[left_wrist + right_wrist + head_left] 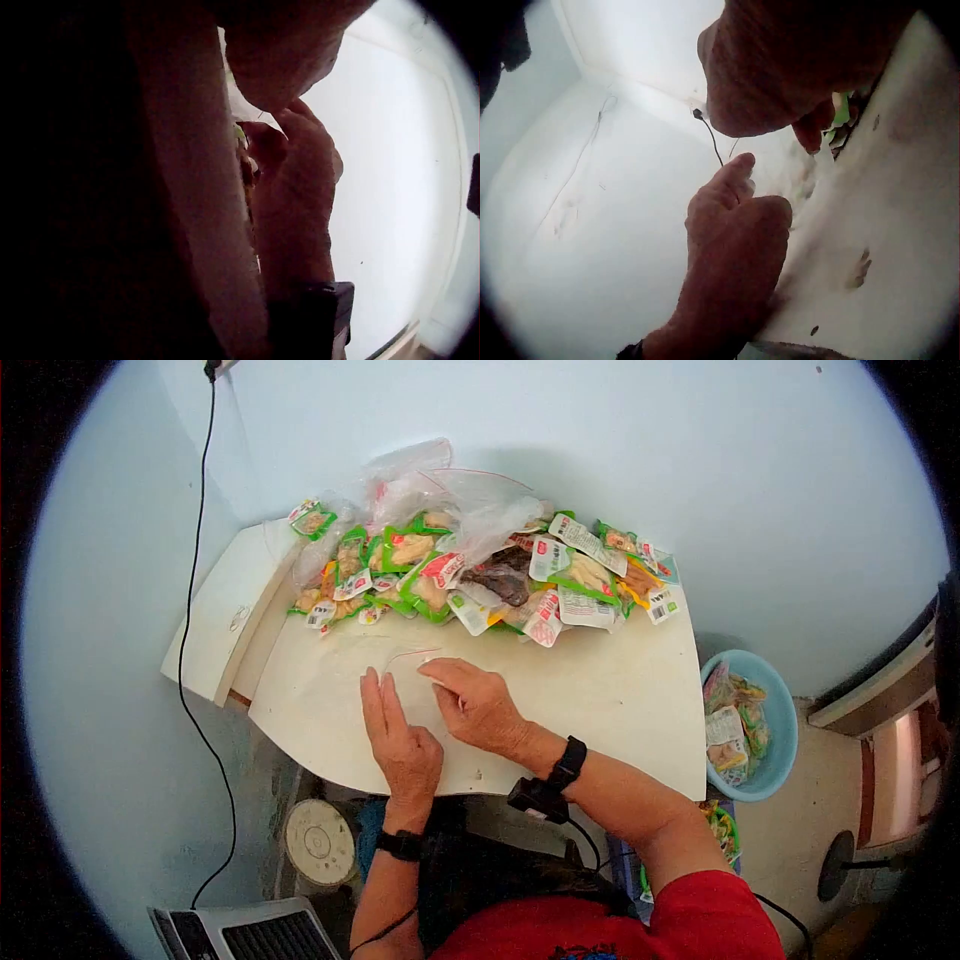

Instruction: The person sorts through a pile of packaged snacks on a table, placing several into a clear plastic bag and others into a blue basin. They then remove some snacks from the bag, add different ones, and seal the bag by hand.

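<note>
A clear plastic zip bag [413, 654] with a thin red line along its mouth lies on the white table between the two hands. My left hand [402, 745] is at the bag's left side, index and middle fingers extended and slightly apart, thumb away from their tips. From the right, my right hand [478, 705] reaches the bag's mouth, its fingers curled and their tips at the red line. Both hands loom dark in the wrist views, where the right hand [296, 180] and the left hand [731, 240] face each other. The bag is barely visible there.
Sealed snack packets [585, 575] and loose clear bags [490, 510] are heaped along the table's wall side. A blue basin [783, 735] of packets stands on the floor at right. Beside the left leg is a round stool [320, 842]. A black cable [205, 745] hangs at left.
</note>
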Demonstrator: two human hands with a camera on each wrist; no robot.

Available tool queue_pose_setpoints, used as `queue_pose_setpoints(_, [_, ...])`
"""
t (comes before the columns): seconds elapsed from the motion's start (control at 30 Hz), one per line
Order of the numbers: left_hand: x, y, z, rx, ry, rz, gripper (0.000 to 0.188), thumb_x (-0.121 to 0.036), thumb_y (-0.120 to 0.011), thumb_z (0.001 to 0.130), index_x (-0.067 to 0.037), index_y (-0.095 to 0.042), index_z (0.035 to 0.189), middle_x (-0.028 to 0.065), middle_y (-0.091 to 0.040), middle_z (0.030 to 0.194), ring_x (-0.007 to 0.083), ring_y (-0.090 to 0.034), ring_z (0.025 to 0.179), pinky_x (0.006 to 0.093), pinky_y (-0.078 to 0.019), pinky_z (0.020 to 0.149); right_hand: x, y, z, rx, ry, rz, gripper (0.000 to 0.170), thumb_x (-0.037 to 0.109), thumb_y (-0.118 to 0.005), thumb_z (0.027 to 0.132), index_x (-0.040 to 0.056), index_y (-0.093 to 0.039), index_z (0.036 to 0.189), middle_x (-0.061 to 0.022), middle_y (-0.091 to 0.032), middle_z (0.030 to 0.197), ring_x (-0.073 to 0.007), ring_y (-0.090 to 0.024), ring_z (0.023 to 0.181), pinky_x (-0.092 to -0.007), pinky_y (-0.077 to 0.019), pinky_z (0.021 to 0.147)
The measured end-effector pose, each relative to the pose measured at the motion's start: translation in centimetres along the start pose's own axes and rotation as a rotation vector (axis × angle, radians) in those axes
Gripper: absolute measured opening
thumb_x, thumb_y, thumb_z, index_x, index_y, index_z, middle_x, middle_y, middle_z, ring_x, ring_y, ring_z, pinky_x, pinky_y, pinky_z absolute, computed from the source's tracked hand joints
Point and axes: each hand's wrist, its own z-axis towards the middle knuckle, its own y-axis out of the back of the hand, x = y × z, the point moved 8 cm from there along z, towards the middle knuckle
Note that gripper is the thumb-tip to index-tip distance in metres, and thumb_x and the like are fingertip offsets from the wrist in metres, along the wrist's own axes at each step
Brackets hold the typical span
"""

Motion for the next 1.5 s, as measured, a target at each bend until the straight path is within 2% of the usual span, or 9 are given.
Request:
queue_pose_setpoints(0.27, [-0.2, -0.4, 0.0, 0.006, -0.094, 0.033, 0.064, 0.014, -0.047, 0.071, 0.011, -0.044, 0.135, 0.0316, -0.039, 0.144, 0.0485, -0.037, 0.135, 0.0530, -0.0318, 0.113, -1.1, 2.0, 0.3, -0.149, -0.036, -0.122, 0.030, -0.007, -0.059, 0.078, 0.0027, -0.064, 0.106, -0.0183, -0.067, 0.104, -0.0363, -0.066, 0.097, -0.0415, -0.0545, 0.081])
queue_pose_setpoints(0.57, [1.0, -0.5, -0.3, 0.003, -0.025, -0.051, 0.070, 0.013, -0.045, 0.068, 0.009, -0.041, 0.138, 0.0301, -0.035, 0.148, 0.0467, -0.032, 0.139, 0.0499, -0.0274, 0.116, -1.3, 6.5, 3.0, -0.209, -0.123, -0.215, 0.023, -0.004, -0.062, 0.076, 0.0013, -0.067, 0.098, -0.0161, -0.068, 0.105, -0.0348, -0.065, 0.096, -0.0400, -0.0520, 0.086])
queue_pose_setpoints(0.73, [1.0, -0.2, -0.3, -0.022, -0.022, -0.060, 0.064, 0.011, -0.046, 0.072, 0.012, -0.043, 0.136, 0.0308, -0.037, 0.146, 0.0488, -0.034, 0.137, 0.0518, -0.0295, 0.114, -2.6, 8.5, 4.6, -0.039, 0.037, -0.818, 0.045, 0.008, -0.073, 0.074, 0.0044, -0.062, 0.118, -0.0180, -0.062, 0.122, -0.0356, -0.059, 0.112, -0.0428, -0.0479, 0.095])
queue_pose_setpoints(0.93, [1.6, -0.3, -0.5, -0.028, 0.002, -0.079, 0.066, 0.010, -0.046, 0.071, 0.012, -0.040, 0.138, 0.0314, -0.034, 0.147, 0.0493, -0.030, 0.139, 0.0528, -0.0286, 0.115, -5.2, 6.8, 4.0, 0.171, 0.091, -1.065, 0.067, 0.005, -0.066, 0.078, 0.0089, -0.043, 0.141, -0.0181, -0.058, 0.128, -0.0370, -0.056, 0.116, -0.0431, -0.0453, 0.097])
queue_pose_setpoints(1.03, [2.1, -0.5, -0.6, -0.011, 0.040, -0.095, 0.067, 0.010, -0.047, 0.071, 0.012, -0.039, 0.138, 0.0318, -0.032, 0.148, 0.0500, -0.029, 0.139, 0.0532, -0.0278, 0.115, -7.3, 7.3, 4.3, 0.202, -0.026, -0.968, 0.064, 0.000, -0.061, 0.080, 0.0093, -0.043, 0.140, -0.0156, -0.060, 0.124, -0.0339, -0.056, 0.116, -0.0463, -0.0465, 0.094])
queue_pose_setpoints(1.23, [2.6, -0.6, -0.4, -0.018, 0.088, -0.121, 0.068, 0.010, -0.047, 0.071, 0.012, -0.038, 0.138, 0.0323, -0.032, 0.148, 0.0511, -0.028, 0.139, 0.0534, -0.0274, 0.116, -3.2, 7.3, 1.6, 0.259, 0.057, -0.793, 0.052, -0.005, -0.055, 0.081, 0.0076, -0.052, 0.132, -0.0178, -0.066, 0.110, -0.0372, -0.063, 0.100, -0.0443, -0.0507, 0.087])
queue_pose_setpoints(1.27, [2.7, -0.6, -0.6, -0.024, 0.092, -0.122, 0.068, 0.011, -0.047, 0.071, 0.012, -0.038, 0.138, 0.0323, -0.032, 0.148, 0.0513, -0.028, 0.139, 0.0535, -0.0275, 0.116, -4.3, 7.4, 0.5, 0.403, -0.175, -0.825, 0.051, -0.006, -0.055, 0.081, 0.0063, -0.054, 0.130, -0.0211, -0.063, 0.120, -0.0383, -0.062, 0.104, -0.0452, -0.0500, 0.090])
queue_pose_setpoints(1.37, [2.9, -0.7, -0.7, -0.035, 0.105, -0.103, 0.068, 0.010, -0.047, 0.071, 0.012, -0.038, 0.138, 0.0325, -0.032, 0.147, 0.0514, -0.029, 0.138, 0.0535, -0.0280, 0.115, -1.5, 7.1, -2.2, 0.450, 0.116, -0.707, 0.054, -0.006, -0.053, 0.080, 0.0087, -0.052, 0.133, -0.0213, -0.064, 0.118, -0.0381, -0.062, 0.106, -0.0453, -0.0511, 0.089])
queue_pose_setpoints(1.5, [2.7, -0.4, -0.7, -0.046, 0.104, -0.125, 0.067, 0.011, -0.046, 0.072, 0.012, -0.038, 0.138, 0.0327, -0.033, 0.147, 0.0510, -0.029, 0.138, 0.0528, -0.0274, 0.116, -0.6, 7.7, -4.5, 0.532, 0.025, -0.668, 0.056, -0.006, -0.054, 0.079, 0.0077, -0.052, 0.133, -0.0213, -0.066, 0.113, -0.0390, -0.064, 0.102, -0.0460, -0.0531, 0.087])
